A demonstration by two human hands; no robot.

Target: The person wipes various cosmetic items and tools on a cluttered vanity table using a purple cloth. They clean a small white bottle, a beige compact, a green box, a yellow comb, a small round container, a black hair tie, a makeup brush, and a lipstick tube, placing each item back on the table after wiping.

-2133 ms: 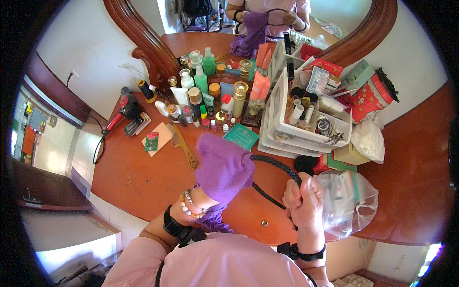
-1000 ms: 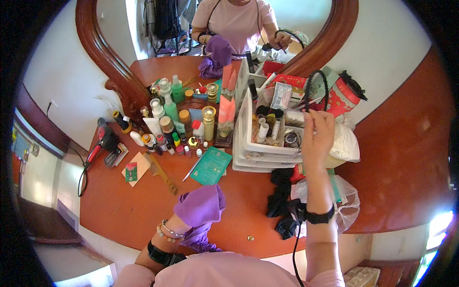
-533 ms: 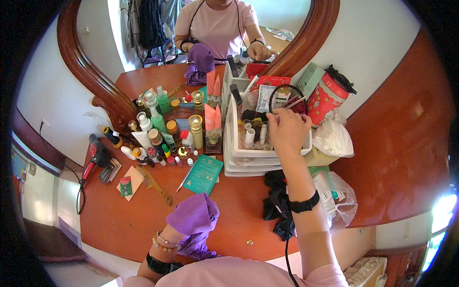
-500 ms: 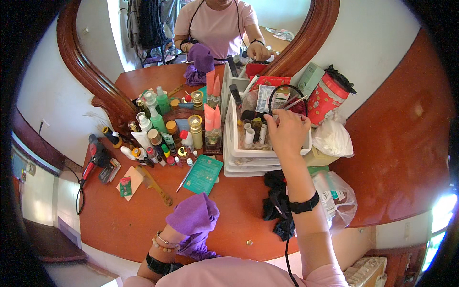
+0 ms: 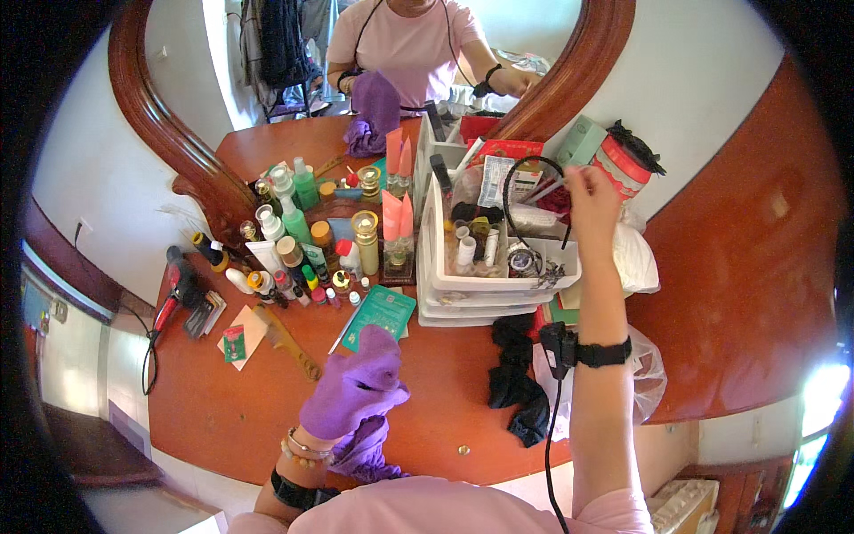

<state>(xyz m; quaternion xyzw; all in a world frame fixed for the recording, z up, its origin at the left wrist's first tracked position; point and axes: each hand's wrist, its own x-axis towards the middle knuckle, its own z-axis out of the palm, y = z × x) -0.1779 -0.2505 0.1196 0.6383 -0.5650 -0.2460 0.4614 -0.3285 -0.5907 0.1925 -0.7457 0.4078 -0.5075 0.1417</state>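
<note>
My left hand is covered by a bunched purple cloth, raised above the front of the table. The cloth hides its fingers, so their pose cannot be told. My right hand hovers at the back right corner of a white drawer organizer, fingers curled together. Whatever they hold, if anything, is too small to make out. Right beside the fingertips, a black headband arches up from the organizer's open top. Around it lie white tubes, a watch and a packet with a white label.
Cosmetic bottles crowd the left, before a mirror. A comb, green packet and hair dryer lie nearby. Black fabric and a plastic bag sit front right. A red canister stands behind.
My right hand has moved right and back, away from the organizer's middle, uncovering the watch. The purple cloth on my left hand has risen and changed shape.
</note>
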